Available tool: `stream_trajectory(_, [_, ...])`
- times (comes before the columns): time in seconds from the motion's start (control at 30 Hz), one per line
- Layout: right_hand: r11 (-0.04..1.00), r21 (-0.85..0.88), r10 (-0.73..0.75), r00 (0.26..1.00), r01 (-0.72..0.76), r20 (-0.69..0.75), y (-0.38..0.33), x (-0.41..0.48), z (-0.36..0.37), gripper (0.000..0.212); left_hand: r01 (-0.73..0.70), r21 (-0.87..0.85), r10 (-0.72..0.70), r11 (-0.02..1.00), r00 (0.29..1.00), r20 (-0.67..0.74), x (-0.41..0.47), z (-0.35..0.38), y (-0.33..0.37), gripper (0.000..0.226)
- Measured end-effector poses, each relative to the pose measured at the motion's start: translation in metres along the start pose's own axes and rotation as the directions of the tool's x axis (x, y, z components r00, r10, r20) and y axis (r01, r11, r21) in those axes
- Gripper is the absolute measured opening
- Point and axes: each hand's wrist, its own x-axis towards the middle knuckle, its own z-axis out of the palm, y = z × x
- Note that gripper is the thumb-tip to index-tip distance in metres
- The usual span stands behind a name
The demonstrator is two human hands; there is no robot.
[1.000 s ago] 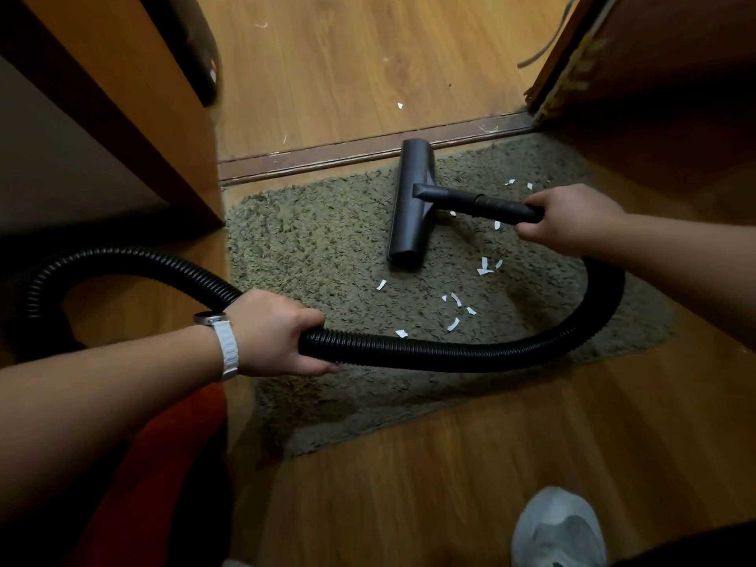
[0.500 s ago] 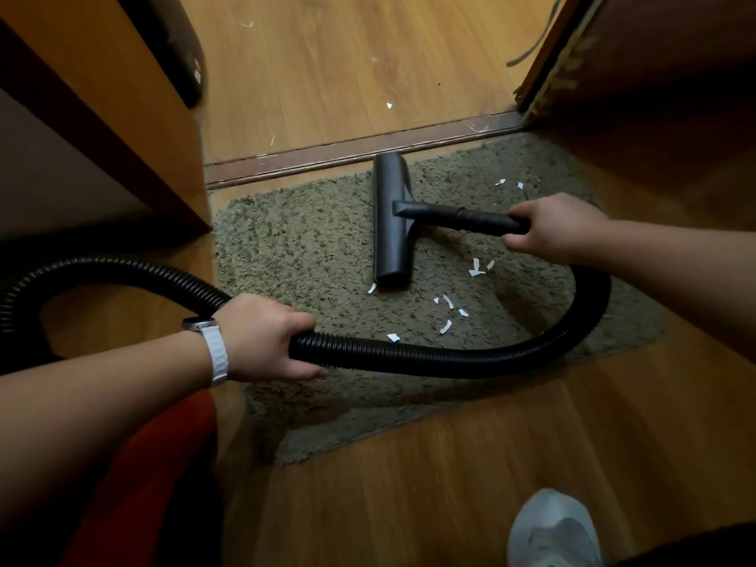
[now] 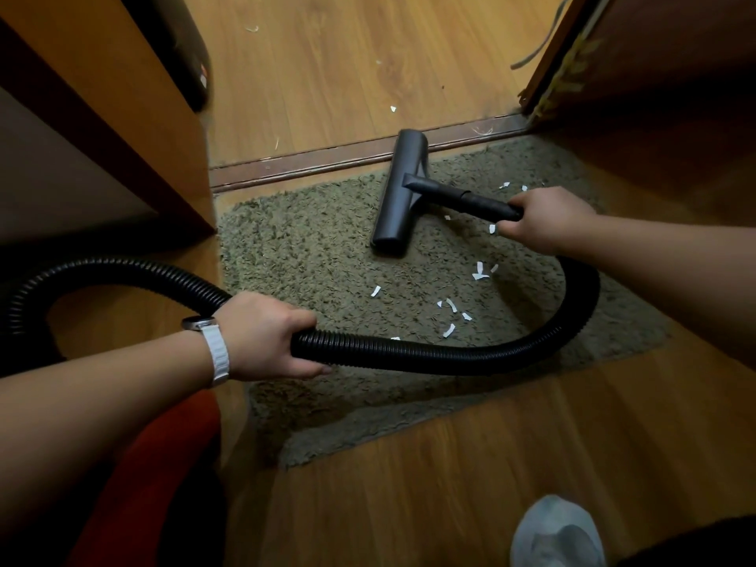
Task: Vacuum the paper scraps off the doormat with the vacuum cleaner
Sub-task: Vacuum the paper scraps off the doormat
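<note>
Wood-look floor [image 3: 470,464], narrow doorway, dim light. Tall wooden panel [image 3: 122,96] on the left, dark door [image 3: 654,75] on the right with a frayed edge. A brown threshold strip [image 3: 311,163] crosses the floor at the far side.

Green-grey shaggy doormat [image 3: 307,247] lies just near of the strip, mid-scene, its near left corner skewed.

Black ribbed vacuum hose [image 3: 450,356] comes in from the far left, loops over the near part of the mat and curves up on the right, passing behind the right hand. Red object [image 3: 155,464] at near left, partly hidden by the forearm; can't tell what it is.

Left hand [image 3: 262,335] grips the hose at the mat's left edge, fingers wrapped around it. Right hand [image 3: 548,218] holds the end of the black rigid tube [image 3: 462,198], fingers curled round it, over the right side of the mat.

Black floor nozzle [image 3: 399,194] sits on the far middle of the mat, long axis running near to far, its far end on the threshold strip. The tube joins it from the right.

Grey shoe [image 3: 556,534] at the near edge, right of centre. White-strapped watch [image 3: 214,349] on the left wrist.

White paper scraps [image 3: 450,306] are scattered on the mat, mostly near and right of the nozzle, inside the hose loop; a few lie far right by the right hand. One scrap [image 3: 393,109] is on the floor beyond the strip.
</note>
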Motion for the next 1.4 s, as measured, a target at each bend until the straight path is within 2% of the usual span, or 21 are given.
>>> stream_trajectory(0.23, [0.965,-0.043,-0.255,0.964,0.259,0.081,-0.034,-0.007,0.003,0.017,-0.071,-0.008,0.071,0.997,0.998,0.001,-0.011,-0.002,0.009,0.054])
stream_trajectory(0.37, [0.935,-0.093,-0.332,0.936,0.343,0.119,-0.025,-0.022,0.007,0.019,-0.088,-0.007,0.088,0.996,0.996,-0.012,-0.009,0.001,0.008,0.058])
stream_trajectory(0.5, [0.951,-0.067,-0.289,0.945,0.302,0.152,-0.005,-0.036,0.002,0.016,-0.094,-0.041,0.092,0.995,0.995,-0.05,0.0,0.004,0.007,0.067])
stream_trajectory(0.6, [0.967,-0.083,-0.225,0.963,0.239,0.15,0.013,-0.043,-0.006,0.014,-0.111,-0.055,0.106,0.992,0.991,-0.081,0.008,0.007,0.01,0.066])
stream_trajectory(0.7, [0.983,-0.101,-0.143,0.981,0.156,0.129,0.027,-0.048,-0.01,0.015,-0.105,-0.064,0.098,0.992,0.99,-0.102,0.014,0.009,0.015,0.073])
stream_trajectory(0.93, [0.994,-0.087,-0.06,0.993,0.069,0.106,0.032,-0.046,-0.009,0.018,-0.122,-0.077,0.114,0.99,0.989,-0.096,0.013,0.008,0.017,0.069])
stream_trajectory(1.07, [0.992,-0.083,-0.082,0.991,0.091,0.101,0.019,-0.041,-0.005,0.017,-0.168,-0.031,0.164,0.985,0.981,-0.104,0.01,0.005,0.019,0.061])
stream_trajectory(1.2, [0.984,-0.086,-0.15,0.984,0.159,0.096,0.008,-0.04,-0.004,0.015,-0.166,-0.058,0.161,0.984,0.983,-0.093,0.007,0.008,0.018,0.066])
stream_trajectory(1.4, [0.941,-0.084,-0.303,0.925,0.329,0.229,0.01,-0.054,-0.005,0.011,-0.178,-0.047,0.174,0.983,0.982,-0.079,0.008,0.009,0.019,0.065])
